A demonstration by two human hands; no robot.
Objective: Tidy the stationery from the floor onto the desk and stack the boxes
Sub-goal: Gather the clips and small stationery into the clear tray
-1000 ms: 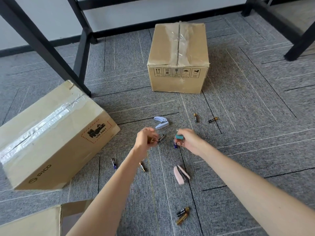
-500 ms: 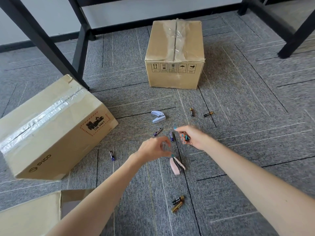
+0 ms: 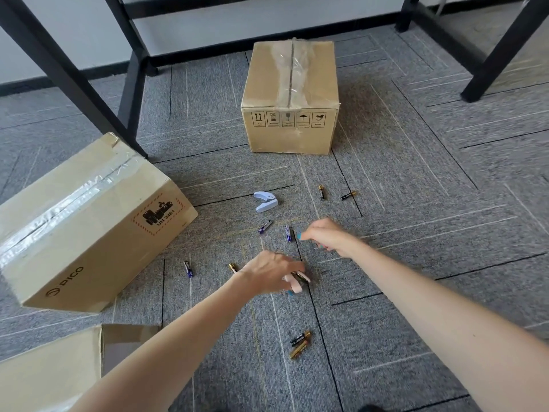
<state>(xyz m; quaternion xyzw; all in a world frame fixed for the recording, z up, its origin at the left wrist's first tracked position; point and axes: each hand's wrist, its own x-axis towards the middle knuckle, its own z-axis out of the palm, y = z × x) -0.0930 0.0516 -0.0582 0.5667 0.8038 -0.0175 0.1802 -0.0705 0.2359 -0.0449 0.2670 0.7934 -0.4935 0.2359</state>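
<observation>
Left hand: I see my left hand (image 3: 271,275) low over the carpet (image 3: 416,233), fingers curled down around the pink stapler (image 3: 295,285); grasping it, as far as the blur lets me judge.
Pink stapler: near the middle of the carpet, half hidden under the left fingers, its pale body poking out on the right side of the hand.
Right hand: my right hand (image 3: 325,236) is clenched just beyond the left, knuckles up; whether anything sits inside the fist I cannot tell.
Blue stapler: the light blue stapler (image 3: 265,201) lies open-mouthed on the carpet further out, between the hands and the upright box (image 3: 291,99).
Batteries, far: two (image 3: 321,192) lie near the upright box's right front corner; two purple ones (image 3: 264,226) lie just beyond the hands, one close by the right fingertips.
Batteries, near: a pair (image 3: 300,344) lies touching, toward the near edge of the carpet; one purple (image 3: 187,268) and one gold-tipped (image 3: 232,267) lie left of my left wrist.
Boxes: upright box sealed with clear tape, standing toward the far edge. A taped PICO box (image 3: 83,221) lies tilted at the left, by a black desk leg (image 3: 74,84). An open box flap (image 3: 50,373) shows at the near left corner.
</observation>
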